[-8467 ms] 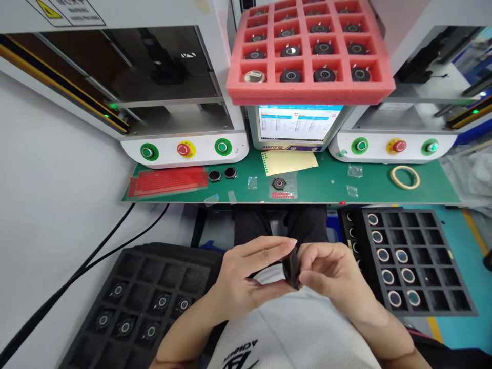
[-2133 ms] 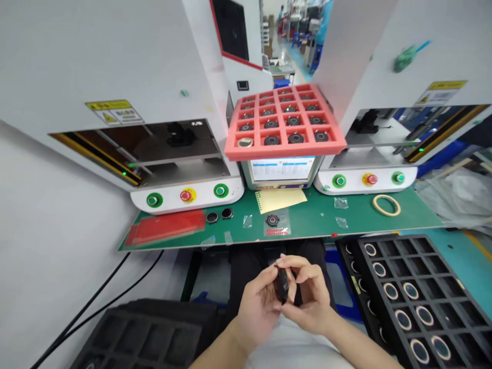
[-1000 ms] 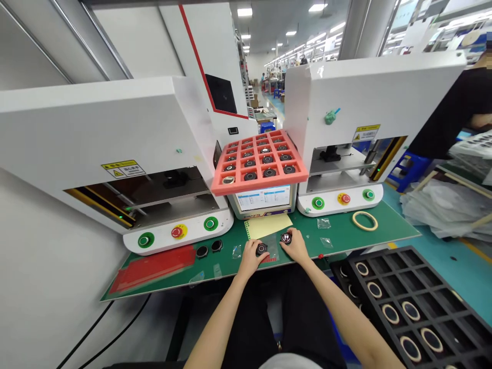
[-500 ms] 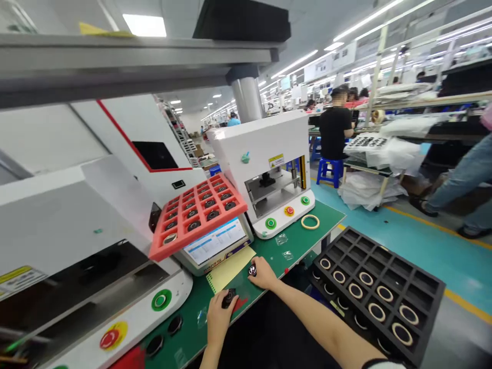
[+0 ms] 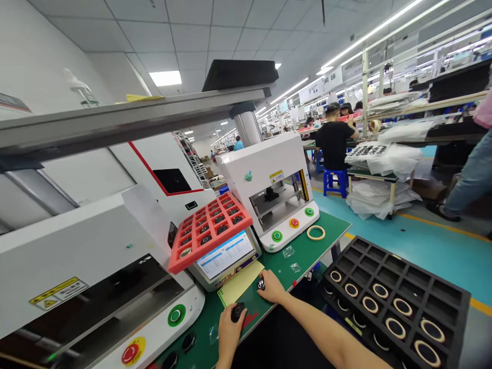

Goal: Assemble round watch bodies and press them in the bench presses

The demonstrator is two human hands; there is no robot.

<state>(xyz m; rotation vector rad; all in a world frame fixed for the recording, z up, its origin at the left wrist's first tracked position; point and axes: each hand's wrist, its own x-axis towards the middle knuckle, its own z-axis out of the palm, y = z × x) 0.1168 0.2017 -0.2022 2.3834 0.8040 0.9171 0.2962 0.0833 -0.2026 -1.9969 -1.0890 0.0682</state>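
My left hand (image 5: 229,330) is closed round a dark watch case (image 5: 237,312) at the front of the green bench top. A little to the right and farther back, my right hand (image 5: 273,287) grips a small round smartwatch (image 5: 261,283), its dark face showing light marks. A yellow sheet (image 5: 240,283) lies just behind both hands. Near my left wrist are two dark round watch parts, one (image 5: 188,341) with the other (image 5: 170,360) at the frame's lower edge. Small red pieces (image 5: 250,319) rest on the bench between my hands.
A red tray (image 5: 210,230) of round dark parts leans over a monitor (image 5: 226,254). White press machines stand left (image 5: 96,277) and behind (image 5: 265,179). A cream ring (image 5: 315,233) lies on the bench. A black compartment tray (image 5: 384,264) with rings stands right.
The view has tilted upward and shifted left, so the bench sits lower and farther right. Both hands keep hold of the same things, with little movement relative to the bench.
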